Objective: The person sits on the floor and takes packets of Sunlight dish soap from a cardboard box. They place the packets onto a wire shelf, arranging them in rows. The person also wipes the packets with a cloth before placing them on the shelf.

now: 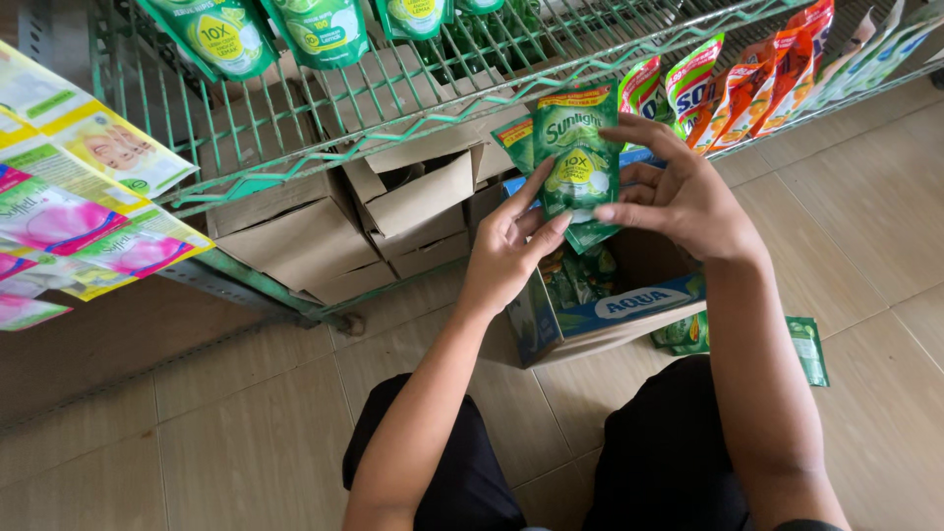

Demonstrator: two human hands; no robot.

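Note:
Both my hands hold a small stack of green soap refill pouches (576, 162) just above an open blue cardboard box (629, 307) on the floor. My left hand (511, 246) grips the stack from the left side, thumb up along its edge. My right hand (678, 192) closes on it from the right, fingers curled over the top. More green pouches (580, 277) lie inside the box. I squat with my knees on either side of the box.
A green wire shelf (324, 118) runs across the top with green pouches (236, 34) on it and orange-red sachets (757, 84) at right. Brown cardboard boxes (324, 236) sit beneath it. Pink and yellow sachets (69, 197) hang at left. A green pouch (808, 346) lies on the tiled floor.

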